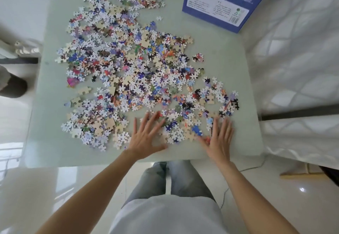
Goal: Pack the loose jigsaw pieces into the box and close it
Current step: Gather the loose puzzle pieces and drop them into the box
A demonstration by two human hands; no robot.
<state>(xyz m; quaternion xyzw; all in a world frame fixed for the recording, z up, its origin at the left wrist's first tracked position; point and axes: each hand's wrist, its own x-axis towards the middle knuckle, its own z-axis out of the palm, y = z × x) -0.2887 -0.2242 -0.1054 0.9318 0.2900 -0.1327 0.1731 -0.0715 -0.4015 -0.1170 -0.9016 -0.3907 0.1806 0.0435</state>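
Hundreds of small multicoloured cardboard jigsaw pieces (pixel 132 65) are lying scattered over most of the pale green glass-topped table (pixel 229 65), some face up, some showing tan backs. Densest patch is sitting mid-table, thinner clusters trailing to the far left and near right.

Blue rectangular cardboard puzzle box (pixel 227 1) is standing at the far right corner, printed panel with barcode facing the camera, well apart from the hands. Can't tell from here whether it's open or which side the opening is on.

Left hand (pixel 145 138) is lying flat at the near edge of the pile, fingers spread, tips touching pieces. Right hand (pixel 219 138) is doing the same to its right, fingers straight and fairly close together, resting among the near-right pieces. Neither is gripping anything. A patch of loose pieces is sitting between the two palms.

Step, as I'm reading it: gathering, very early. Nothing visibly packed yet, box not closed.

Next move is probably calling for sweeping both palms inward to heap that patch, then scooping. Box is sitting far off, so pulling it nearer first would likely be saving trips. Flat pieces on smooth glass will be sliding easily but resisting pick-up.
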